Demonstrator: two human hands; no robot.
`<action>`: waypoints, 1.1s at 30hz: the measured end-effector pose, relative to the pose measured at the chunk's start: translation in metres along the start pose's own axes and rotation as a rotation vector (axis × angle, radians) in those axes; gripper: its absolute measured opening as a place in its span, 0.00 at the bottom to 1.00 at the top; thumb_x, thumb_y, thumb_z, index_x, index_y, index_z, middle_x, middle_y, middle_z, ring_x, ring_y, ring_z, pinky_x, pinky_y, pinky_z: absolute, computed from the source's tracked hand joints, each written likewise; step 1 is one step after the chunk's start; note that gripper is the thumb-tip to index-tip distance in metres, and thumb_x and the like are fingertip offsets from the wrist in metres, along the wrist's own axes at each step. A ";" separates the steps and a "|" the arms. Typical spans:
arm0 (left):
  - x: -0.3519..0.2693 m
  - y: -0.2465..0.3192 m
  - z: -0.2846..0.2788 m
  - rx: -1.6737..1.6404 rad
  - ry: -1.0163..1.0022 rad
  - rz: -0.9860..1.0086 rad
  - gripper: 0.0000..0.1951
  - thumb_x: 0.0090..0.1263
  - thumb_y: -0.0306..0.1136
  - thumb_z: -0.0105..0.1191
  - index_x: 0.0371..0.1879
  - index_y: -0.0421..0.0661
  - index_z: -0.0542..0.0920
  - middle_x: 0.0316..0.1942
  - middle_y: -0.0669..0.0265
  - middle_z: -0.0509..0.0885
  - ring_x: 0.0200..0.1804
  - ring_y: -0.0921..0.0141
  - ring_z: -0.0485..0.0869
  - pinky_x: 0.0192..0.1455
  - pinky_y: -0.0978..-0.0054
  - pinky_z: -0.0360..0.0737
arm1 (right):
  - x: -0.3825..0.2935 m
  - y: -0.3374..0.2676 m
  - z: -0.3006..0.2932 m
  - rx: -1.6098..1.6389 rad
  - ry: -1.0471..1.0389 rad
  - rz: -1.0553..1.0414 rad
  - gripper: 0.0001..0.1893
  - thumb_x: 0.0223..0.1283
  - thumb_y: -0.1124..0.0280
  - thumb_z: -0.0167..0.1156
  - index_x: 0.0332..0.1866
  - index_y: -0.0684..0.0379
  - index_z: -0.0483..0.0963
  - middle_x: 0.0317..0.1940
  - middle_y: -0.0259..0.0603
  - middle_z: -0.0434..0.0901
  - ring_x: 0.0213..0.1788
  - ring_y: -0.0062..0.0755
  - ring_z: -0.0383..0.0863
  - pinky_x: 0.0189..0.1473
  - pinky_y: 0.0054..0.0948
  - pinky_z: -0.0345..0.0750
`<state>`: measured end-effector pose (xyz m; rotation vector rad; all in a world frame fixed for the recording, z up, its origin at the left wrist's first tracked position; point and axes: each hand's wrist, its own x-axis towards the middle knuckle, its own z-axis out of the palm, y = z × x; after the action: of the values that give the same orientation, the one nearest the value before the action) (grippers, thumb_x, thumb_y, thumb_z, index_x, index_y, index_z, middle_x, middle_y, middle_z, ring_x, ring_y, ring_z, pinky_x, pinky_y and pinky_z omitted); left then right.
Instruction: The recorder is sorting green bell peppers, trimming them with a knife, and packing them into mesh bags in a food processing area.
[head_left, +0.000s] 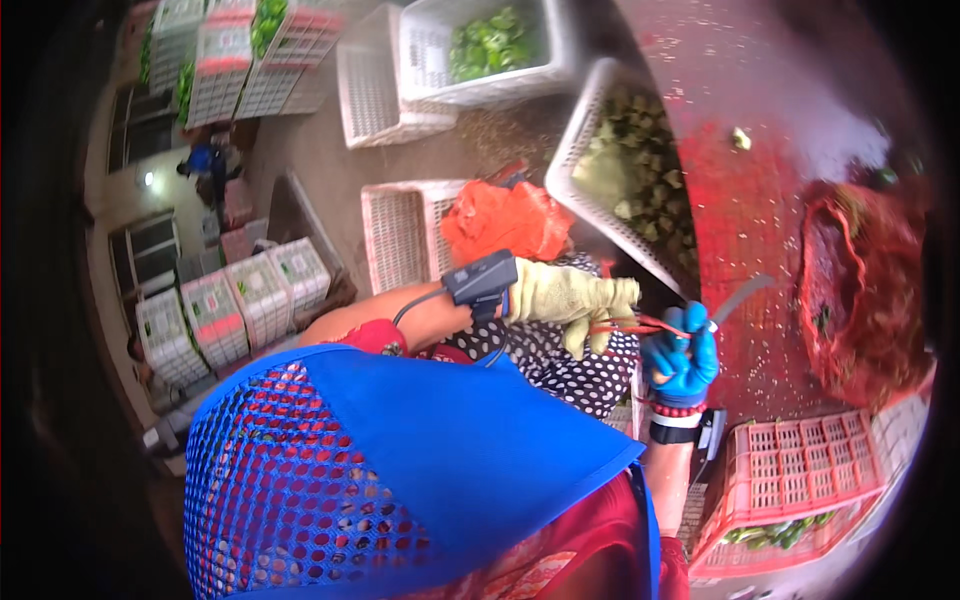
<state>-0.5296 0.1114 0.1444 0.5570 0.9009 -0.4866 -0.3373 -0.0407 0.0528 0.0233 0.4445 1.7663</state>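
My left hand (574, 300), in a pale yellow work glove, is closed around a thin red cord (637, 325). The cord stretches across to my right hand (682, 352), which wears a blue glove. From the far side of the right hand sticks out a curved knife blade (742, 294); the handle is hidden in the fingers. Below the left hand lies black cloth with white dots (517, 334) over my lap. An orange-red mesh bag (506, 221) is bunched just beyond the left wrist. My blue cap (450, 442) covers much of the lower view.
A tilted white crate (561, 180) holds many dark green pieces. Another white crate (480, 94) has green peppers (491, 43). On the red floor (750, 225) lies an open red mesh sack (877, 300). Pink crates (806, 469) stand lower right. A person (202, 161) is by stacked crates.
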 end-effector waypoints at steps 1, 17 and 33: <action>-0.008 -0.008 -0.009 0.085 -0.014 -0.007 0.23 0.80 0.52 0.45 0.52 0.44 0.82 0.28 0.69 0.82 0.29 0.75 0.84 0.29 0.79 0.79 | -0.002 -0.002 -0.001 -0.008 0.060 0.002 0.07 0.76 0.63 0.54 0.46 0.55 0.71 0.36 0.39 0.75 0.19 0.20 0.66 0.23 0.24 0.67; -0.233 -0.314 -0.241 -1.048 1.509 0.378 0.06 0.77 0.33 0.52 0.40 0.45 0.79 0.25 0.70 0.78 0.21 0.74 0.76 0.30 0.71 0.83 | 0.033 0.007 -0.074 -0.716 1.008 0.268 0.14 0.72 0.59 0.60 0.55 0.55 0.78 0.42 0.37 0.85 0.28 0.20 0.79 0.27 0.17 0.77; -0.200 -0.390 -0.301 -0.463 1.615 -0.230 0.30 0.68 0.42 0.60 0.66 0.39 0.74 0.55 0.55 0.83 0.50 0.62 0.82 0.54 0.66 0.78 | 0.029 -0.009 -0.073 -0.879 1.014 0.329 0.16 0.73 0.55 0.58 0.58 0.51 0.78 0.40 0.34 0.85 0.28 0.21 0.80 0.26 0.20 0.77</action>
<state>-1.0504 0.0389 0.0652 0.3326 2.5527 0.1026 -0.3545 -0.0323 -0.0236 -1.5355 0.3325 2.0647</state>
